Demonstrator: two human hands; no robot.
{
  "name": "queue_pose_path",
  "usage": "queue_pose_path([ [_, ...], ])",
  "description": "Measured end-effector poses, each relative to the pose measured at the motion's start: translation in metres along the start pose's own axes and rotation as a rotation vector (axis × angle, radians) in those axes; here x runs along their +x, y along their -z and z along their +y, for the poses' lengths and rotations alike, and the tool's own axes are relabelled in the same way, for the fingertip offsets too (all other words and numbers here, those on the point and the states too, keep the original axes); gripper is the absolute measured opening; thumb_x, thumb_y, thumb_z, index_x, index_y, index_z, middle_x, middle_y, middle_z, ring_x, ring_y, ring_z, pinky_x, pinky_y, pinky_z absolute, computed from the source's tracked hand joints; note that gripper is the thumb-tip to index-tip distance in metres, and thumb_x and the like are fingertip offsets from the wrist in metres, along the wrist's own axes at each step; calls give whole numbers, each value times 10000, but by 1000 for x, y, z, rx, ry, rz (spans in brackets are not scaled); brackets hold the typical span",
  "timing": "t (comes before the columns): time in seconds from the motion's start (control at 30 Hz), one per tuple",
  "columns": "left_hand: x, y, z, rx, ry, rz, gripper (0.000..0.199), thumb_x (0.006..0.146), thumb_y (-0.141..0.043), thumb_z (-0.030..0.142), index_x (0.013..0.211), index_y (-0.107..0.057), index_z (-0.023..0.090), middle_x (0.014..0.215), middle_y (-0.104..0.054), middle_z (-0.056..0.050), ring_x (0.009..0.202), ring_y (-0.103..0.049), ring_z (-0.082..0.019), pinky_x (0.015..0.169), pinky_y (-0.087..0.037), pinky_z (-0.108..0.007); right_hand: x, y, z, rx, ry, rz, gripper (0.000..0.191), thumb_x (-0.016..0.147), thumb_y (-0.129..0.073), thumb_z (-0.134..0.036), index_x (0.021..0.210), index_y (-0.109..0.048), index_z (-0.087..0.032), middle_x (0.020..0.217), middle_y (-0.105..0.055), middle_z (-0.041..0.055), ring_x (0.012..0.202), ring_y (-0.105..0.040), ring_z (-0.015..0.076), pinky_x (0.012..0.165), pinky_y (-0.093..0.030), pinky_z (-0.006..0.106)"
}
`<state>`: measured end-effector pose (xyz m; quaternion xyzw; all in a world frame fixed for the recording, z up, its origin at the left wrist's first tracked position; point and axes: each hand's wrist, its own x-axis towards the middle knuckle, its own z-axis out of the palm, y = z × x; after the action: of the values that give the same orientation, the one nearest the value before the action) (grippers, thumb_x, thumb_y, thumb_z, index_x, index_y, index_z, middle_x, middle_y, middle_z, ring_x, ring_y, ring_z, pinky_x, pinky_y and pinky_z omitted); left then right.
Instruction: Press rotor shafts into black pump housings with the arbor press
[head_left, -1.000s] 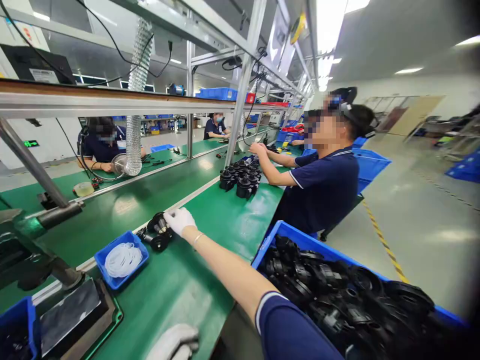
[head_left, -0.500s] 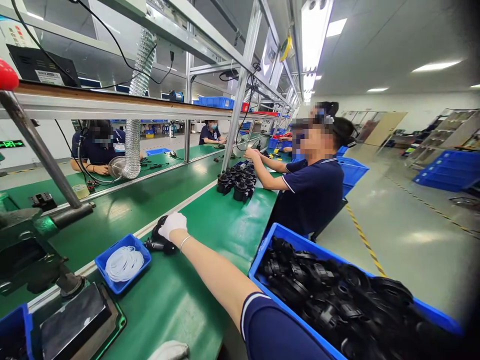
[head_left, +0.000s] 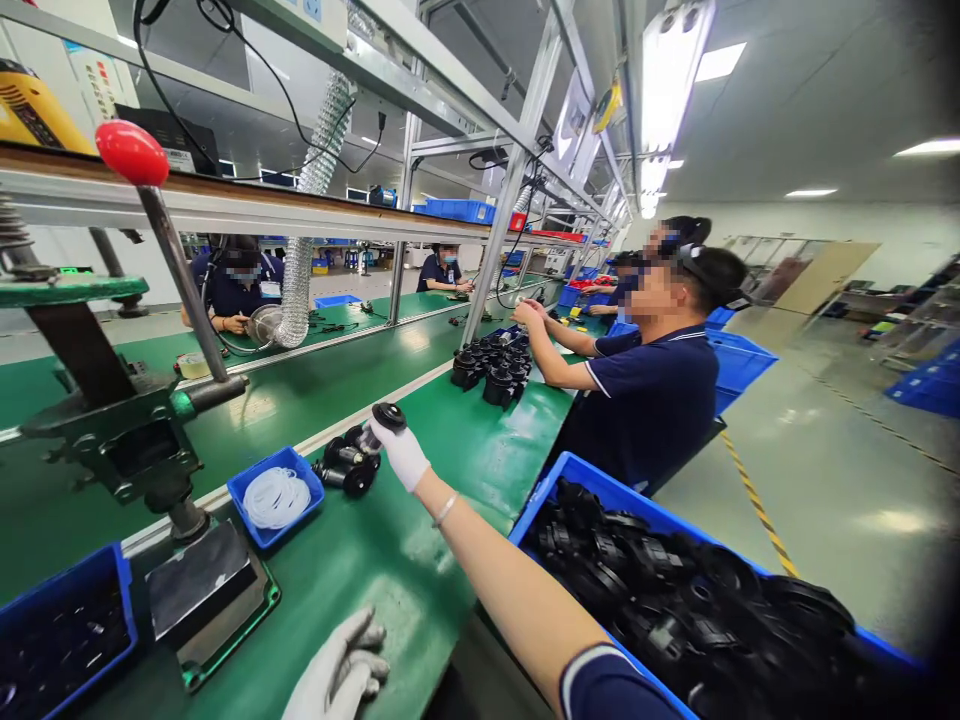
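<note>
Green bench (head_left: 484,455); on it, black parts (head_left: 360,480); a blue tray (head_left: 313,494); a lever press (head_left: 169,470)

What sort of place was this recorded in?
Most likely a factory assembly line: a long green workbench with people seated or standing along it, a lever press bolted beside it, and a blue bin heaped with similar black parts.

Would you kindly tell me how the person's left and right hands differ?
The right hand grips a black part; the left hand looks empty and loosely open. The right hand reaches farther along the green bench; the left hand is nearer the camera. Both are white-gloved.
</note>
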<state>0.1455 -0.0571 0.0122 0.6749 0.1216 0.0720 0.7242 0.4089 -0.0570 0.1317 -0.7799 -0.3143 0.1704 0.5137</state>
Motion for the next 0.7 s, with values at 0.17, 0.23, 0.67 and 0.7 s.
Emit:
queue_pose_path([
  [0.17, -4, 2, 16, -180, -46, 168, 783, 851, -624, 585, 1466, -325, 203, 1426, -488, -195, 1103, -629, -267, 959, -510, -420, -113, -56, 35, 314, 64, -434, 670, 932, -305, -699, 1231, -598, -176, 1051, -709, 149, 986, -698, 286, 827, -562, 443],
  [0.23, -7, 3, 25, -168, -62, 220, 776, 814, -662, 571, 1418, -386, 171, 1402, -504, -190, 1125, -608, -275, 912, -527, -394, -148, -70, 45, 374, 74, -503, 694, 897, -368, -728, 1325, -544, -211, 1213, -655, 149, 1175, -613, 297, 1002, -472, 473],
  [0.67, -18, 23, 29, 320, 42, 285, 338, 881, -539, 478, 1084, -647, 231, 1124, -703, -64, 1047, -647, -264, 993, -500, -416, -160, -54, 64, 447, -66, -771, 924, 651, -848, -452, 1439, -426, -218, 1355, -575, 105, 1224, -560, 285, 1078, -408, 466],
  [0.7, -18, 25, 27, 355, 55, 292, 351, 884, -534, 504, 1086, -652, 242, 1121, -707, -57, 1052, -651, -266, 987, -509, -416, -160, -54, 66, 495, -90, -750, 945, 641, -855, -461, 1443, -414, -223, 1402, -538, 113, 1252, -541, 286, 1086, -399, 462],
])
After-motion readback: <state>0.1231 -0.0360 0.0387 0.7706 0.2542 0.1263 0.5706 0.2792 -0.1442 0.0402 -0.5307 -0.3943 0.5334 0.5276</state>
